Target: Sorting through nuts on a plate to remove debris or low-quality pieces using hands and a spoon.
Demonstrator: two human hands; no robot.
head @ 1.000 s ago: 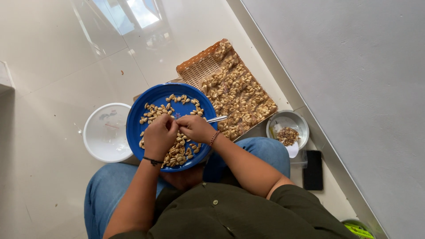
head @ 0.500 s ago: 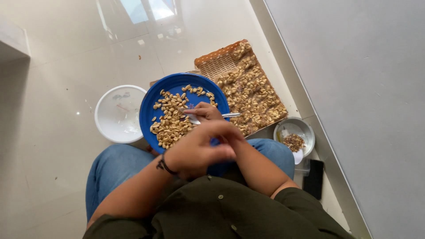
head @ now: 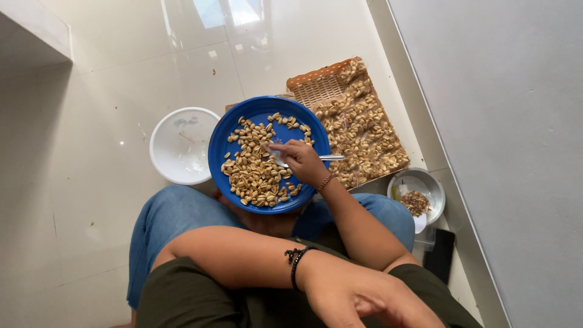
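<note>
My right hand (head: pixel 302 160) rests over the blue plate (head: pixel 226 136) on my lap, fingers curled and pinched around a metal spoon (head: pixel 331 158) whose handle sticks out to the right. The plate holds a loose heap of pale peanuts (head: pixel 255 173), too many to count, mostly on its near and middle part. My left hand (head: pixel 364 297) is near the bottom edge, close to the camera and away from the plate; its fingers look loosely bent and hold nothing that I can see.

To the left of the plate, one empty white bowl (head: pixel 181 144) sits on the glossy tiled floor (head: pixel 109 91). To the far right, one woven tray (head: pixel 316 88) carries a wide layer of nuts, its far corner bare. Near right, one small metal bowl (head: pixel 432 185) holds brown scraps, and a dark flat phone-like slab (head: pixel 439 255) lies just nearer. A grey wall (head: pixel 504 121) runs along the right. No packages or labels show.
</note>
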